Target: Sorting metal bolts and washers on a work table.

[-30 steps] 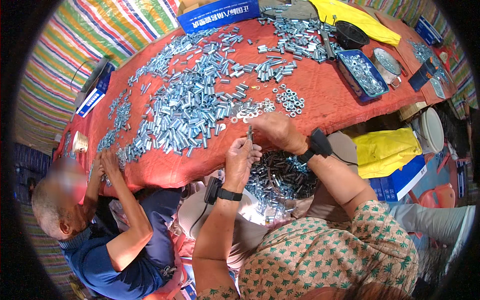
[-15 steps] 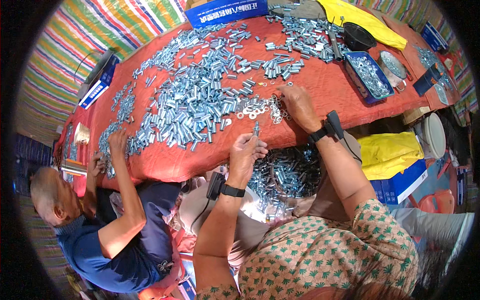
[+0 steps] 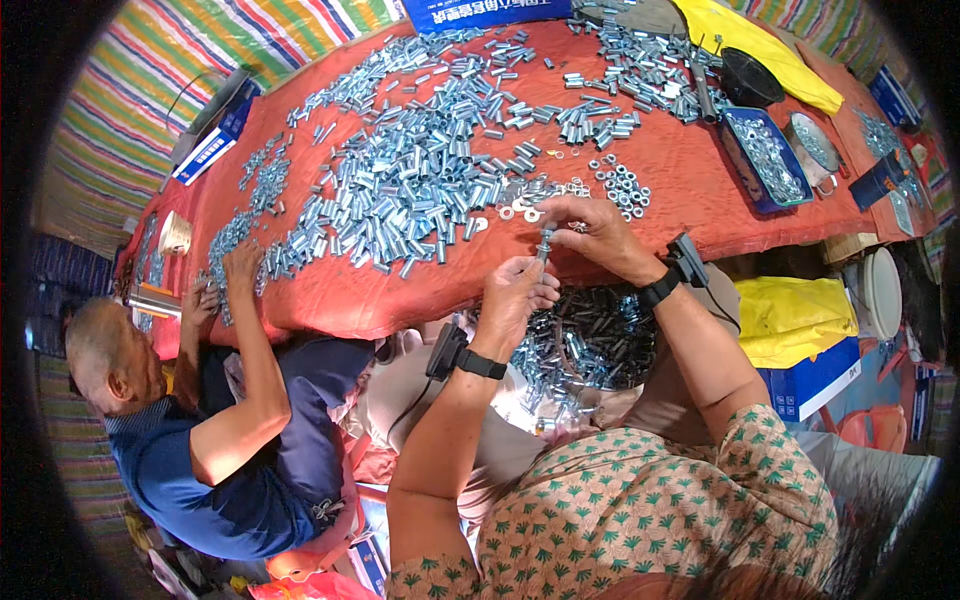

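My left hand [image 3: 512,302] is closed on the lower part of an upright metal bolt [image 3: 543,248], its fingers wrapped round the shank. At the bolt's top end, my right hand [image 3: 597,238] has thumb and fingers pinched together around a small part too hidden to name. Just beyond the fingertips lie flat washers [image 3: 520,208] on the red cloth [image 3: 680,200]. Hex nuts [image 3: 622,187] are grouped past my right hand. Below my hands, between my knees, is a heap of loose bolts [image 3: 570,345].
A large pile of metal sleeves [image 3: 400,180] covers the table's middle. At right stand a blue bin [image 3: 765,160] of washers, a black bowl [image 3: 750,78] and a metal pot [image 3: 815,150]. On the left, a co-worker [image 3: 220,440] handles small parts at a smaller pile [image 3: 232,235].
My right hand has come from the small rings on the cloth to the top of the bolt in my left hand. Nuts it covered now show. The view has shifted slightly.
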Available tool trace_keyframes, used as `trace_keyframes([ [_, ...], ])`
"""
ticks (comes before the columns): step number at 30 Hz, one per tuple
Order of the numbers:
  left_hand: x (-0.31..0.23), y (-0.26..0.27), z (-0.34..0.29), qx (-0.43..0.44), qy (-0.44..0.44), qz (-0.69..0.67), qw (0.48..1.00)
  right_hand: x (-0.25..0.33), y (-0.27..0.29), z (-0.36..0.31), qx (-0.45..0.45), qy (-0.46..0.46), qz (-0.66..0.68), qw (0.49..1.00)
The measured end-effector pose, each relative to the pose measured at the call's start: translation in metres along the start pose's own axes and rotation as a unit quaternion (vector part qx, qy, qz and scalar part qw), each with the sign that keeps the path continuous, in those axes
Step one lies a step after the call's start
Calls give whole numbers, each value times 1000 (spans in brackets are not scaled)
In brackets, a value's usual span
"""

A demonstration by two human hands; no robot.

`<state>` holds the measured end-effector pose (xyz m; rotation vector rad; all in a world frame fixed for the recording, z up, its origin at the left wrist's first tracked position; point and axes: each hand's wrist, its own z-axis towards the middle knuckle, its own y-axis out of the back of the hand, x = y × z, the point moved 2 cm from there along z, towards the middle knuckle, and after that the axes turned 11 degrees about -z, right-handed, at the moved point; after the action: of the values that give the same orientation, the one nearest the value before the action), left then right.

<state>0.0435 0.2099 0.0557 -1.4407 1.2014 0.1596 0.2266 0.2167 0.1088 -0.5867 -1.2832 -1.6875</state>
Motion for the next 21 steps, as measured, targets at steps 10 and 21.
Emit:
trace_keyframes([
  [10, -8, -4, -6, 70, -1, 64, 995, 8, 11, -9, 113, -173, 208, 956],
  [21, -1, 7, -11, 50, -54, 50, 996, -1, -9, -5, 97, -114, 163, 975],
])
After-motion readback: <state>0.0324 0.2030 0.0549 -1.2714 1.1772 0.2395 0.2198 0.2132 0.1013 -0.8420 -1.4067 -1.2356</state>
